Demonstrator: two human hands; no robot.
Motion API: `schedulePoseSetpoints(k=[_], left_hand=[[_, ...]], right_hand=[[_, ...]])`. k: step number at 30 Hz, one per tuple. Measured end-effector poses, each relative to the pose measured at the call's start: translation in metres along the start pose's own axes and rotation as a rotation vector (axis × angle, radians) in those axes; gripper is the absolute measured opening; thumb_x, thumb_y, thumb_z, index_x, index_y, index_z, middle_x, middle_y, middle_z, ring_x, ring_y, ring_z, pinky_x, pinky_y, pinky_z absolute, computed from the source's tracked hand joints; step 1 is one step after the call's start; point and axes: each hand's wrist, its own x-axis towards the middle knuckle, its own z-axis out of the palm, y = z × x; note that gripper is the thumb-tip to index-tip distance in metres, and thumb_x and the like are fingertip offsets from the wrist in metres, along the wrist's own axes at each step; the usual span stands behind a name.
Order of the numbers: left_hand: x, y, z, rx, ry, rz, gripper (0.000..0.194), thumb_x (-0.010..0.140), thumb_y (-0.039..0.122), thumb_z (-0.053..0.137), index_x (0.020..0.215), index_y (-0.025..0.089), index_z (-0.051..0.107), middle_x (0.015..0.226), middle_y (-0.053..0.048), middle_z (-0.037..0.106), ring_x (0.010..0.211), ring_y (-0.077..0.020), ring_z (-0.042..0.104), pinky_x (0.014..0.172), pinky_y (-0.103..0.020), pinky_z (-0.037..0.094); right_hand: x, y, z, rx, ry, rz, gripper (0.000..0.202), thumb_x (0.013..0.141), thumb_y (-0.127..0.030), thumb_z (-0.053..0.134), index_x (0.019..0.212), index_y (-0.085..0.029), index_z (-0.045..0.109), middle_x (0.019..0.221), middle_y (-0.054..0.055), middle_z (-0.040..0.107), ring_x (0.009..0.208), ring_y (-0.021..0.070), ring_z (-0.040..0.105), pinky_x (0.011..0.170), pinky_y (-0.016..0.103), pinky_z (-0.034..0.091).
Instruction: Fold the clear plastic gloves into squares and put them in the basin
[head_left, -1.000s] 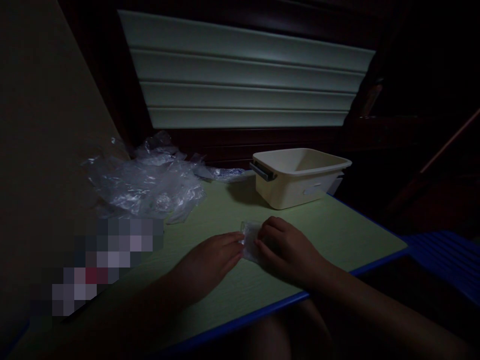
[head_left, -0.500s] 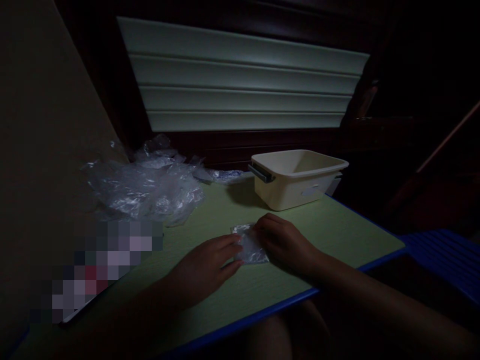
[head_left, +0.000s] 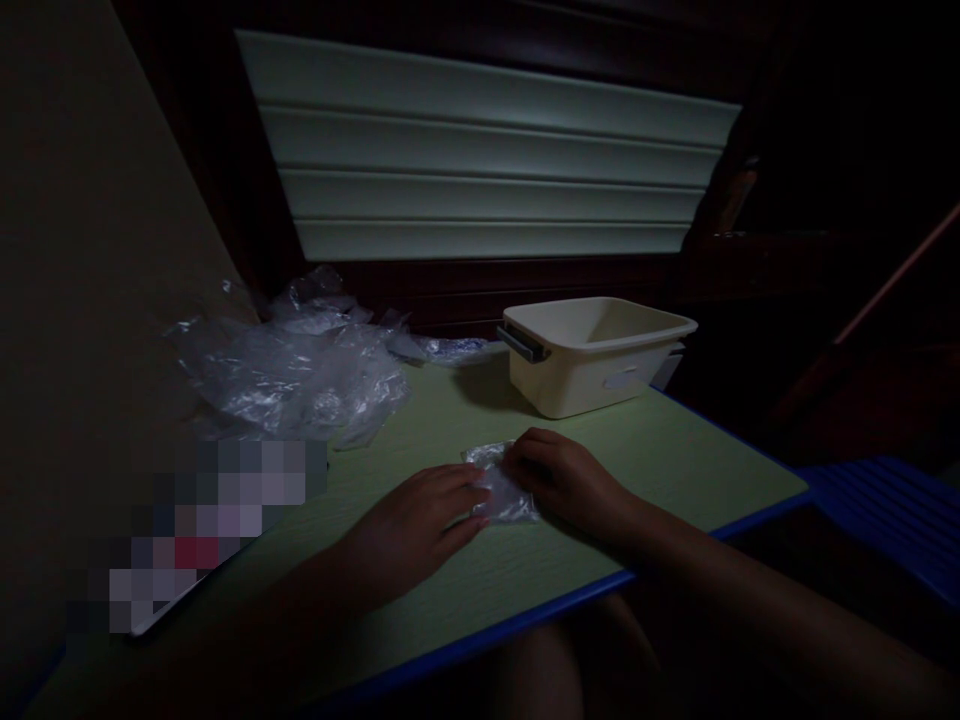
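Note:
A small clear plastic bag [head_left: 504, 492] lies flat on the light green tabletop, crinkled and shiny. My left hand [head_left: 416, 525] rests at its left edge, fingers stretched out and slightly apart, their tips touching the plastic. On the opposite side, my right hand [head_left: 566, 480] has its fingers curled together at the bag's upper right edge, pinching it. The right fingertips are partly hidden behind the hand, and the dim light hides whether anything is inside the bag.
A cream plastic bin [head_left: 577, 375] with a dark handle stands at the back right of the green table [head_left: 420, 620]. Crumpled clear plastic bags [head_left: 300, 370] are heaped at the back left. A blurred-out flat object [head_left: 217, 530] lies front left. A blue slatted stool [head_left: 885, 520] stands right.
The right fingers have shifted very slightly left along the bag's upper edge. The left hand and the bag have barely moved.

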Motion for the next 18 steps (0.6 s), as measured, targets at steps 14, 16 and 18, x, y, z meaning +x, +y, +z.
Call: schedulePoseSetpoints(k=[14,16,18], left_hand=[[-0.002,-0.003,0.003,-0.027,0.036,-0.058,0.03,0.088,0.027,0.052,0.116,0.017,0.054,0.122,-0.008,0.056,0.114,-0.0193,0.049,0.099,-0.035,0.039],[-0.001,-0.002,0.002,-0.034,0.029,-0.075,0.03,0.088,0.027,0.052,0.117,0.018,0.053,0.121,-0.008,0.056,0.114,-0.0196,0.05,0.099,-0.036,0.039],[-0.001,-0.001,0.001,-0.042,0.014,-0.09,0.031,0.088,0.027,0.051,0.118,0.019,0.051,0.122,-0.007,0.056,0.114,-0.0196,0.05,0.099,-0.037,0.038]], right_hand=[[-0.016,-0.014,-0.013,0.006,-0.136,-0.145,0.044,0.061,-0.001,0.043,0.1,-0.012,0.061,0.097,0.012,0.063,0.09,0.0222,0.057,0.08,0.036,0.046],[-0.017,-0.015,-0.014,-0.02,-0.131,-0.162,0.057,0.061,-0.004,0.045,0.116,-0.012,0.053,0.114,0.015,0.058,0.102,0.0249,0.053,0.088,0.04,0.043],[-0.018,-0.016,-0.015,-0.033,-0.137,-0.179,0.064,0.062,-0.007,0.046,0.126,-0.012,0.045,0.121,0.015,0.054,0.108,0.0261,0.051,0.091,0.043,0.04]])
